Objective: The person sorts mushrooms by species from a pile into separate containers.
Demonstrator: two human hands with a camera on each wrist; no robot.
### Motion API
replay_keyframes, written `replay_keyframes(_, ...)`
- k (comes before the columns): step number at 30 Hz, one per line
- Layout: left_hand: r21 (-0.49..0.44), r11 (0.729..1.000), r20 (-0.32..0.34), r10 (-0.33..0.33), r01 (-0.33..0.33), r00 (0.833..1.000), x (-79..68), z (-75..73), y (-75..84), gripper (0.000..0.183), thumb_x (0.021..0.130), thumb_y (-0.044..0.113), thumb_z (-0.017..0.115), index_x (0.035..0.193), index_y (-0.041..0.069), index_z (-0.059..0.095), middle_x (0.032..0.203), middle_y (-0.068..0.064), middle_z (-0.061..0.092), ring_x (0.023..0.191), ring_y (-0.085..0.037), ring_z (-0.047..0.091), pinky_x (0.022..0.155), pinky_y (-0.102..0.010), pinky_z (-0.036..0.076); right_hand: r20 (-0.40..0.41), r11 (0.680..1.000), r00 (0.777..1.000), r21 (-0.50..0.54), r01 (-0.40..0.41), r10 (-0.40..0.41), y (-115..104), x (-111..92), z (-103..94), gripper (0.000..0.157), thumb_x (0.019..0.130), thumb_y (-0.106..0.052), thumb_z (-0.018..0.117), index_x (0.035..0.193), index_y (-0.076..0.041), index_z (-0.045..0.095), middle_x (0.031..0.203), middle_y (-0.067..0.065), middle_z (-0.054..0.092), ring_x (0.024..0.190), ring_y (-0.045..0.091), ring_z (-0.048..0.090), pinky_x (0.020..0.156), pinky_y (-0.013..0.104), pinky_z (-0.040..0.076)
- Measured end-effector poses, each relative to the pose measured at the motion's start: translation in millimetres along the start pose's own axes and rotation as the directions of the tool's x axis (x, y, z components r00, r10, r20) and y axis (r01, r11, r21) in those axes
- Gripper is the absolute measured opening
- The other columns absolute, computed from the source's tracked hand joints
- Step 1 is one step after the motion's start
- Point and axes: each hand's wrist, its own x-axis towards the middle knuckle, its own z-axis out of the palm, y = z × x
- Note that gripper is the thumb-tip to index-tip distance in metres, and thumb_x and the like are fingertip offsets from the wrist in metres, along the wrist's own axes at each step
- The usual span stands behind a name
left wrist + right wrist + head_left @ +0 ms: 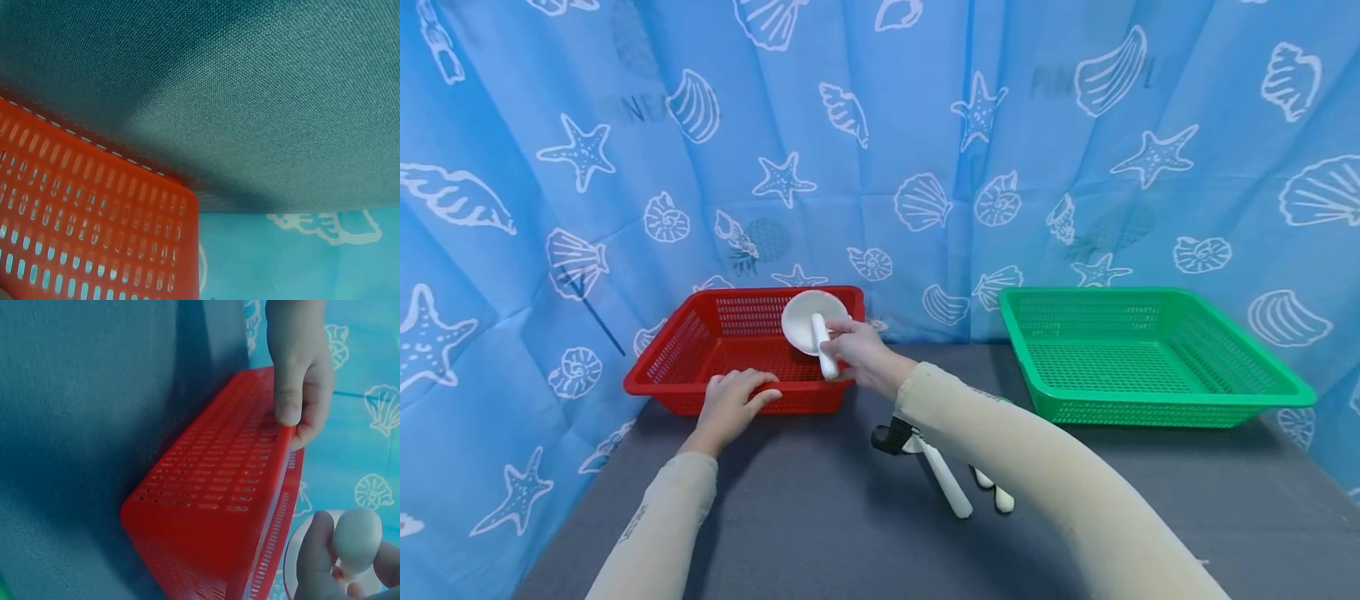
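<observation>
My right hand (865,354) holds a white ladle (797,325) by its handle, above the right part of the red basket (658,385). The ladle's round bowl faces me, with the handle slanting down in front of it. In the right wrist view, the ladle's rounded handle end (357,540) shows between thumb and fingers. My left hand (727,408) grips the basket's near rim, its thumb (289,412) on the outer side and fingers over the inside. Only the basket's perforated side (94,206) and the cloth show in the left wrist view.
Under my right forearm lie several utensils: one with a white handle (947,482), a black-ended piece (891,437) and pale handle ends (1003,500). The forearm partly hides them. A green basket (1150,398) stands at the right. Behind hangs a blue shell-print curtain (880,167).
</observation>
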Motion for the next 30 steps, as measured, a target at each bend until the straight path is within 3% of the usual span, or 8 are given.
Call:
replay_keyframes(5,-0.006,1.000,0.016,-0.008,0.008,1.000,0.3,0.5,-0.4,0.038,0.087,0.032,0.072,0.119,0.013,0.067,0.112,-0.008,0.067,0.101,-0.028,0.057,0.093,-0.051,0.037,-0.040,1.000,0.999,-0.015,0.017,-0.018,3,11,6.1,0.045,0.095,-0.001,0.058,0.138,-0.011,0.053,0.128,0.011,0.053,0.112,0.030,0.051,0.078,0.044,0.056)
replay_keyframes(8,-0.015,1.000,0.016,-0.006,0.006,1.000,-0.3,-0.7,-0.9,0.037,0.087,0.032,0.072,0.119,0.014,0.067,0.112,-0.006,0.067,0.101,-0.027,0.057,0.093,-0.050,0.038,-0.038,0.999,0.998,-0.016,0.049,-0.049,4,20,13.7,0.045,0.095,-0.001,0.058,0.139,-0.011,0.053,0.129,0.012,0.055,0.112,0.031,0.053,0.084,0.046,0.054)
replay_keyframes(11,-0.028,1.000,0.014,-0.006,0.007,1.000,-0.7,-1.5,-1.2,0.036,0.087,0.032,0.072,0.118,0.015,0.067,0.110,-0.005,0.067,0.099,-0.025,0.057,0.093,-0.049,0.037,0.023,0.991,0.994,-0.076,0.106,-0.105,6,31,20.2,0.046,0.098,-0.005,0.055,0.143,-0.013,0.049,0.137,0.010,0.054,0.119,0.030,0.051,0.092,0.046,0.050)
replay_keyframes(16,-0.037,0.999,0.014,-0.012,0.012,1.000,2.0,0.5,0.7,0.039,0.087,0.031,0.073,0.121,0.014,0.067,0.115,-0.006,0.067,0.102,-0.026,0.056,0.095,-0.049,0.035,0.100,0.968,0.983,-0.183,0.173,-0.157,10,42,17.4,0.046,0.103,-0.008,0.044,0.148,-0.018,0.043,0.149,0.003,0.043,0.137,0.027,0.037,0.107,0.050,0.037)
replay_keyframes(19,-0.018,1.000,0.006,0.005,-0.005,1.000,4.1,1.4,4.0,0.040,0.086,0.029,0.074,0.121,0.012,0.067,0.118,-0.009,0.067,0.108,-0.031,0.056,0.100,-0.056,0.032,0.089,0.968,0.983,-0.180,0.175,-0.161,11,39,8.4,0.046,0.104,-0.006,0.042,0.148,-0.017,0.043,0.150,0.004,0.042,0.140,0.027,0.033,0.108,0.054,0.033)
replay_keyframes(23,0.003,1.000,-0.016,0.026,-0.026,1.000,4.2,-0.8,4.5,0.036,0.086,0.025,0.075,0.117,0.009,0.068,0.112,-0.012,0.067,0.108,-0.033,0.056,0.102,-0.062,0.029,0.073,0.977,0.984,-0.127,0.170,-0.162,8,33,-2.8,0.047,0.102,-0.002,0.043,0.147,-0.013,0.043,0.149,0.007,0.044,0.136,0.029,0.038,0.105,0.050,0.039)
replay_keyframes(30,0.018,0.999,-0.016,0.037,-0.037,0.999,0.7,-1.6,2.7,0.033,0.087,0.024,0.074,0.115,0.008,0.068,0.109,-0.012,0.067,0.101,-0.032,0.057,0.093,-0.055,0.035,0.041,0.993,0.993,-0.045,0.111,-0.110,9,26,-19.4,0.050,0.099,0.003,0.044,0.147,-0.011,0.043,0.146,0.011,0.046,0.128,0.032,0.047,0.105,0.050,0.039)
